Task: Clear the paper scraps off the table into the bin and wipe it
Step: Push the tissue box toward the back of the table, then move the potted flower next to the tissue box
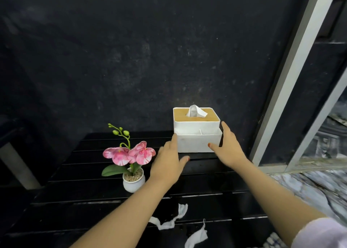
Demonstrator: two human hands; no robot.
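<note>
While the paper scraps (pixel 170 222) lie near me at about six o'clock on the dark slatted worktop (pixel 78 208), I have both hands up at the tissue box. One white scrap curls just left of centre, and a second scrap (pixel 197 237) sits lower, toward five o'clock, close to the near edge. Neither touches a hand.

My left hand (pixel 168 162) is spread loose, fingers extended, its index fingertip against the left side of the white tissue box (pixel 197 133); its grip holds nothing. My right hand (pixel 228 148) is likewise unclenched, fingers along the box's right side and thumb on its front face, so the box sits between the two hands at twelve o'clock. A tissue (pixel 196 111) stands up from the box's wooden lid.

At nine o'clock from the left hand, a small white pot with a pink orchid (pixel 129 154) stands upright, apart from the box.
</note>
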